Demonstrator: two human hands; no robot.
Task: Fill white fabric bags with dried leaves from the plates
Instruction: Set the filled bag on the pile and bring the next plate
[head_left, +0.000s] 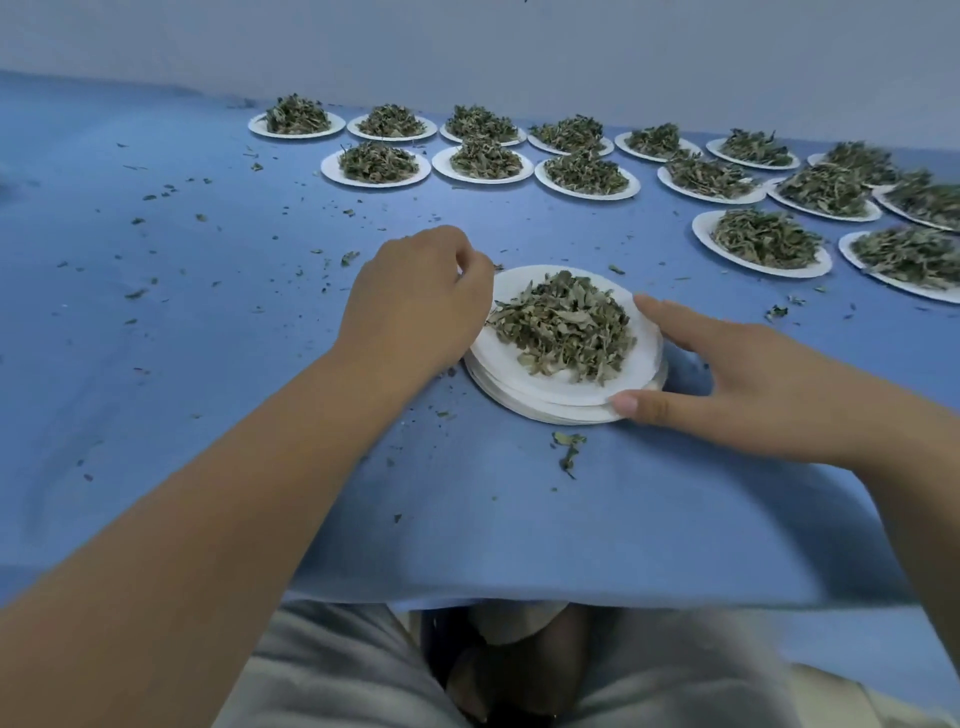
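Observation:
A stack of white plates (535, 400) sits on the blue cloth in front of me, and the top plate carries a heap of dried leaves (563, 325). My left hand (415, 301) rests at the stack's left rim with its fingers curled; whether it pinches the rim is hidden. My right hand (727, 379) lies on the stack's right side, fingers straight, thumb against the lower rim. No white fabric bag shows on the cloth.
Several white plates heaped with dried leaves (376, 162) stand in rows at the back and along the right side (763, 240). Leaf crumbs (569, 449) are scattered over the blue cloth (182, 312). The table's near edge runs just above my lap.

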